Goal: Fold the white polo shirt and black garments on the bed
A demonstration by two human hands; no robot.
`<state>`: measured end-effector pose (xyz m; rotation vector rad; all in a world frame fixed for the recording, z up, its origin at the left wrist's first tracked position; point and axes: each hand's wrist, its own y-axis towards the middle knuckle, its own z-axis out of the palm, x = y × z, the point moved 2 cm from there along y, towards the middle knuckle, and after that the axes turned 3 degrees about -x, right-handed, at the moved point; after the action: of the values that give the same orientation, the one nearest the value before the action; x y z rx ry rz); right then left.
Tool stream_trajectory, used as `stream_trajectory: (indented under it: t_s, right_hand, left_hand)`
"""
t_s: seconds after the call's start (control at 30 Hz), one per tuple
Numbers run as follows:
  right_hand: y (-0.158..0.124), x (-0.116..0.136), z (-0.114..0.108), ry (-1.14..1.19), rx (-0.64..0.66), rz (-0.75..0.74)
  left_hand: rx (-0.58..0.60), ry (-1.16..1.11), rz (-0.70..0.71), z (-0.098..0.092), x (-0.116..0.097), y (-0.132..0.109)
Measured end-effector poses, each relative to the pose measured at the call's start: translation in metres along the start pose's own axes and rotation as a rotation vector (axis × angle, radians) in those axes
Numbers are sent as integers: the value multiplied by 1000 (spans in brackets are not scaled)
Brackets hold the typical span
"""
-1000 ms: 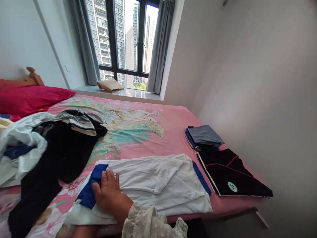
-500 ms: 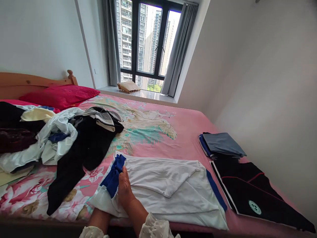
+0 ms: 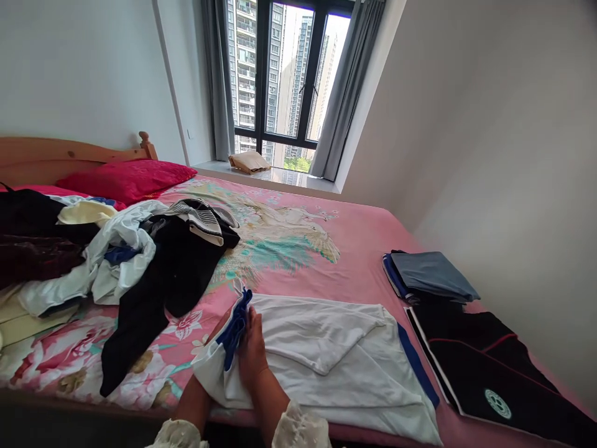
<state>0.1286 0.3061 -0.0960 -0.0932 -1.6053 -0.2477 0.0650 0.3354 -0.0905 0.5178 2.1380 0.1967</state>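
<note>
A white garment with blue trim (image 3: pixel 326 367) lies folded flat on the pink floral bedsheet (image 3: pixel 289 292), right in front of me. Its blue-trimmed edge (image 3: pixel 236 330) stands up in a narrow fold. My right hand (image 3: pixel 252 354) presses against that fold, fingers pointing up. Most of my left hand (image 3: pixel 219 326) is hidden behind the raised fabric, and only its forearm and a sliver show. The two hands sit close together with the fold between them.
A heap of black, white and striped clothes (image 3: pixel 140 261) spreads across the bed's left side. Folded blue-grey clothes (image 3: pixel 431 277) and a black garment with red piping (image 3: pixel 485 367) lie at the right, by the wall. A red pillow (image 3: pixel 125 180) lies further back.
The blue-trimmed edge has risen from a flatter fold into a narrow upright one, and my hands have drawn closer together. The view has shifted slightly to the right.
</note>
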Motion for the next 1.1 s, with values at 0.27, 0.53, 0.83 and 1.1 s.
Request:
stream_trajectory:
  t_s: [0.27,0.53,0.83,1.1]
  right_hand:
    - [-18,22,-50,48,-58,47]
    - [-25,7,-114,-99,-168,164]
    - [32,32,-56,-879,163,-230]
    - [68,-17,-49,-1132,315,-147]
  left_hand:
    - [188,-6,45,24,-23,-7]
    - [375,248,268,24,-36,-20]
    - [283,430,345,43,-55,-59]
    - [381,419,402,45,-49,-103]
